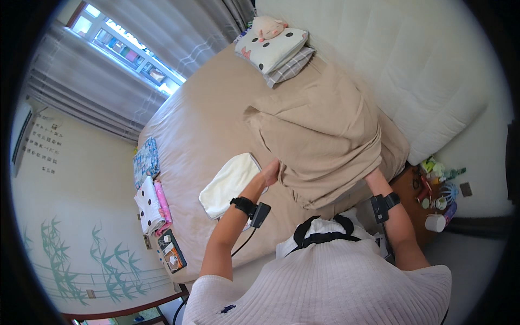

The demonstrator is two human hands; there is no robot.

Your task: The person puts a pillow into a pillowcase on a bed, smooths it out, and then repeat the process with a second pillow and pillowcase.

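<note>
Beige cloth (319,141) lay in a loose heap on the near right part of the bed (200,103), between the person's two hands. The left hand (270,173) seemed to grasp its left edge; the right hand (374,177) reached under its near right edge, where the fingers were hidden, so whether they gripped could not be told. The hands were set wide apart, probably to control both sides of so broad a piece. The pillows (273,47), topped by a pink toy (268,26), sat at the far edge, and folded bedding (146,162) at the left edge, perhaps to leave the middle free. A cream pad (230,185) lay flat just left of the left hand.

The cloth looked soft and plain, close to the bed's own colour, with long folds across its top, a raised far left corner and a rounded, drooping near edge.
</note>
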